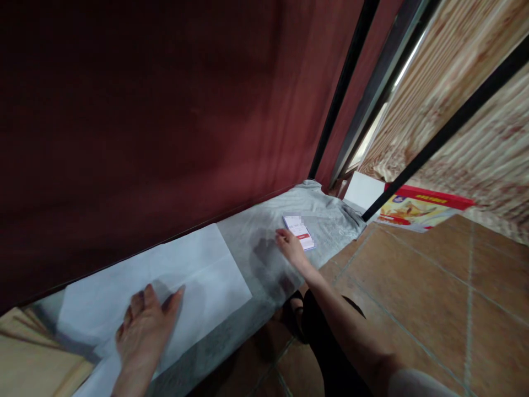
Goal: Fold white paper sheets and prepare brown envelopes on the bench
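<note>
My left hand (144,325) lies flat with fingers spread on a large white sheet of paper (198,270), which rests on the grey fabric shelf (256,242). My right hand (291,248) reaches farther along the shelf, its fingers stretched out and touching a small white packet with a red label (300,230). The packet lies flat on the grey fabric, and the hand is not wrapped around it.
A dark red fabric wall (165,110) rises behind the shelf. Black frame poles (347,77) stand at the shelf's far end. A red and yellow box (417,207) and a white sheet (363,190) lie on the terracotta tile floor (433,286). Folded cardboard (25,353) sits at the left.
</note>
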A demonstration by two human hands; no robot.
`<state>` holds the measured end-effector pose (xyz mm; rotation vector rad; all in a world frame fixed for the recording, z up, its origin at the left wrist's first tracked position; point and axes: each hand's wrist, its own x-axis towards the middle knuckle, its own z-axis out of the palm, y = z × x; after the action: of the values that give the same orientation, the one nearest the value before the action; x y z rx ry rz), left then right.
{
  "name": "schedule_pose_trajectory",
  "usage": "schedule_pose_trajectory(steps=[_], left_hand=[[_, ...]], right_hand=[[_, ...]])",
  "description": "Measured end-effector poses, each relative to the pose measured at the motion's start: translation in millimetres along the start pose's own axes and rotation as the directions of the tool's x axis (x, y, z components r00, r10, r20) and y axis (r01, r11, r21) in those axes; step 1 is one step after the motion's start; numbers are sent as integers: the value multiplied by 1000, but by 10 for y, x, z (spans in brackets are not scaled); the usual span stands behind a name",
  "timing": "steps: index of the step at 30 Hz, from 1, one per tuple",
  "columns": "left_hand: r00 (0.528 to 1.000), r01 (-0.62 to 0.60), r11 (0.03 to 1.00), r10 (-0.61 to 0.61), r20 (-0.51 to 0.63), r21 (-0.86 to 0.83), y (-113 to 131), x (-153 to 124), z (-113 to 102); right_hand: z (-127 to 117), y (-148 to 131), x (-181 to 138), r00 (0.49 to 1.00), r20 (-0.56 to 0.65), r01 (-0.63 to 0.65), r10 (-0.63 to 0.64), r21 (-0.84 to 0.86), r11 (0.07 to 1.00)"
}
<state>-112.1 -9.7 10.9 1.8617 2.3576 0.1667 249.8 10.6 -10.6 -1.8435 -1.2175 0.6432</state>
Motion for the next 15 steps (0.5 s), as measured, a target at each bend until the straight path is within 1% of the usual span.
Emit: schedule_pose_trajectory(steps=[1,2,3,5,7,10,12,15], left_hand=[[1000,0,1000,0,12,-1,-36,7,-2],[1000,-3,1000,3,24,-1,-69,15,-1],[999,-10,1000,10,40,-3,-96,20,3],[997,-20,1000,20,76,0,-132,25,17],[995,-44,999,42,92,18,-147,19,35],[993,-95,995,92,80,40,-158,16,75],[989,-135,990,132,70,35,-172,37,110],[978,-200,980,201,60,-15,-191,108,163]], right_hand=[[159,-78,-122,992,130,4,0,-27,1000],[306,-156,-243,975,223,28,-12,-71,997],[434,-231,-355,966,257,42,-18,-88,995],[621,-367,-531,959,282,56,-17,-133,989],[719,-477,-631,956,294,72,-12,-195,978],[777,-583,-676,951,310,90,-3,-266,960],[808,-620,-683,947,320,95,-1,-281,955],[870,-646,-686,948,319,97,8,-311,945]])
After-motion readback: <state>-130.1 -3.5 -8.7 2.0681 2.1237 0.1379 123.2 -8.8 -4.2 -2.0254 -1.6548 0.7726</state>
